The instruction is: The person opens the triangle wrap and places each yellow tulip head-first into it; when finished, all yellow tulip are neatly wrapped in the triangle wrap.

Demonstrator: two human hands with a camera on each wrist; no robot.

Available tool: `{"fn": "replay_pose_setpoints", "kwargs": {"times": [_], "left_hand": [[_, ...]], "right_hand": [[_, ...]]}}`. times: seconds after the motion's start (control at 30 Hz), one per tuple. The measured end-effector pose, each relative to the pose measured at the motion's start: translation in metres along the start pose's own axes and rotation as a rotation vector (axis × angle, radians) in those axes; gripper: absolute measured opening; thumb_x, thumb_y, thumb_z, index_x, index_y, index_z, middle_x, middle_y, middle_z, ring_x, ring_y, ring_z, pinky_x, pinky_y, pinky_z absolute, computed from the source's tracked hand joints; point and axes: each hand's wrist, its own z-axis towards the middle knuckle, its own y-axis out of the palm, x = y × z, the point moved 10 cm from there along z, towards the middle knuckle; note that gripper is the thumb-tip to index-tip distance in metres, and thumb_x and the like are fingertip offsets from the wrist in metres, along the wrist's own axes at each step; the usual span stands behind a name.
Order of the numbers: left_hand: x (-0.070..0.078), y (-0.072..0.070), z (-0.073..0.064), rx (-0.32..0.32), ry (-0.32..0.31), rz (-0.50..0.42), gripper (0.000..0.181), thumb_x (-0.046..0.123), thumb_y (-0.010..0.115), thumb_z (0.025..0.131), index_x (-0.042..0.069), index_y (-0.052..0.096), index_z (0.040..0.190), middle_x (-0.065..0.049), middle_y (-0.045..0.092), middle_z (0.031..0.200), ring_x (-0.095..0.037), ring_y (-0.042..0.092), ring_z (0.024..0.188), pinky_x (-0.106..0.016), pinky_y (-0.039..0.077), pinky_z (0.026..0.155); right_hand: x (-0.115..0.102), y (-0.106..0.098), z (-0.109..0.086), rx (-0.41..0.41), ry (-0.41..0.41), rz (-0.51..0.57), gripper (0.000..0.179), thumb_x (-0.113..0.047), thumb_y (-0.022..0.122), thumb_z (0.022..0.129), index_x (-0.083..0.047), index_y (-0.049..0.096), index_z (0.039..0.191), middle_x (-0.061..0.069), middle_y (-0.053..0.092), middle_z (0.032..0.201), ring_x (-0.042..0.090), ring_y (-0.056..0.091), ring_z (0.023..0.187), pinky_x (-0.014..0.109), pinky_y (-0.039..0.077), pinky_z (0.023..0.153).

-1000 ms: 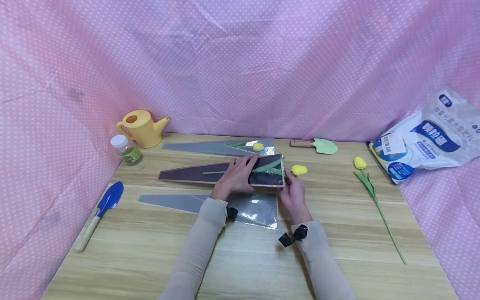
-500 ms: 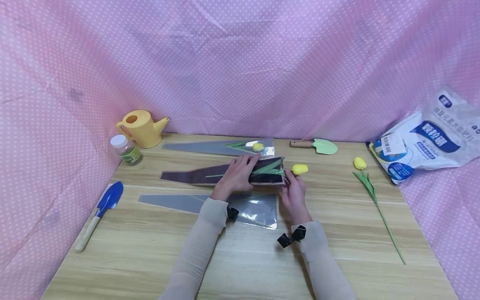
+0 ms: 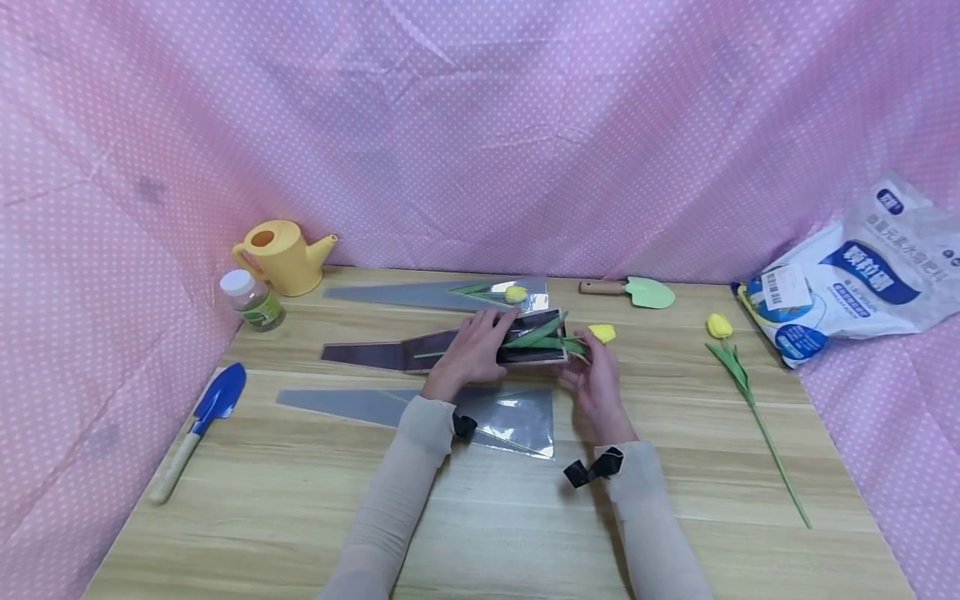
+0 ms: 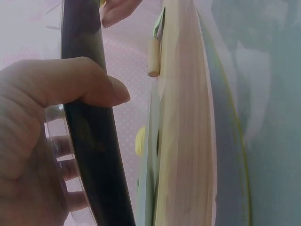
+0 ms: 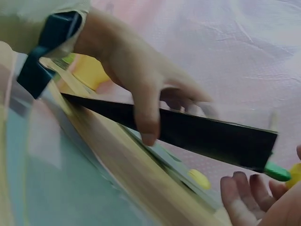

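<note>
The dark sleeve (image 3: 423, 343), a filled sleeve (image 3: 390, 293) behind it, is gripped over the bench (image 3: 510, 533) by the left hand (image 3: 472, 348); its tulip (image 3: 536, 335), seemingly part-inserted, is pinched by the right hand (image 3: 597, 379); rightmost, a loose tulip (image 3: 740, 381) is left unsleeved.

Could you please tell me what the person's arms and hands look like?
The left sleeve and right sleeve are long, plain and beige. Near each cuff sits a black, bow-shaped piece, one on the left, one on the right. The left hand and right hand are ungloved.
</note>
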Motion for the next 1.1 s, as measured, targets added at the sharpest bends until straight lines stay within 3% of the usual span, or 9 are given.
{"fn": "replay_pose_setpoints", "kwargs": {"times": [0.3, 0.5, 0.8, 1.1], "left_hand": [[-0.001, 0.000, -0.001, 0.006, 0.000, -0.030, 0.101, 0.027, 0.081, 0.080, 0.024, 0.020, 0.160, -0.010, 0.041, 0.149, -0.029, 0.040, 0.138, -0.050, 0.036, 0.115], [-0.001, 0.002, 0.000, 0.008, 0.007, -0.029, 0.099, 0.026, 0.082, 0.079, 0.021, 0.023, 0.159, -0.010, 0.042, 0.147, -0.029, 0.041, 0.135, -0.050, 0.036, 0.114], [0.001, 0.004, 0.000, -0.013, -0.004, -0.018, 0.101, 0.026, 0.081, 0.079, 0.024, 0.020, 0.160, -0.010, 0.041, 0.148, -0.030, 0.040, 0.137, -0.051, 0.034, 0.117], [0.002, 0.002, 0.001, -0.002, -0.001, 0.005, 0.097, 0.029, 0.080, 0.081, 0.024, 0.023, 0.159, -0.010, 0.042, 0.148, -0.030, 0.040, 0.138, -0.050, 0.035, 0.117]], "right_hand": [[-0.019, -0.008, -0.004, -0.012, -0.017, -0.089, 0.022, -0.034, 0.037, 0.108, -0.018, 0.051, 0.104, -0.009, 0.055, 0.089, 0.004, 0.056, 0.076, 0.017, 0.051, 0.076], [-0.027, -0.015, -0.003, -0.002, -0.060, -0.116, 0.021, -0.025, 0.036, 0.109, -0.014, 0.053, 0.107, -0.009, 0.062, 0.087, 0.004, 0.059, 0.075, 0.016, 0.051, 0.076], [-0.029, -0.013, -0.001, 0.005, -0.126, -0.138, 0.004, -0.013, 0.046, 0.105, -0.014, 0.046, 0.109, -0.009, 0.063, 0.094, 0.006, 0.070, 0.076, 0.019, 0.059, 0.079], [-0.026, -0.013, 0.001, 0.061, -0.161, -0.277, 0.007, -0.013, 0.057, 0.101, -0.013, 0.050, 0.103, -0.016, 0.067, 0.084, 0.002, 0.068, 0.078, 0.016, 0.056, 0.076]]}}
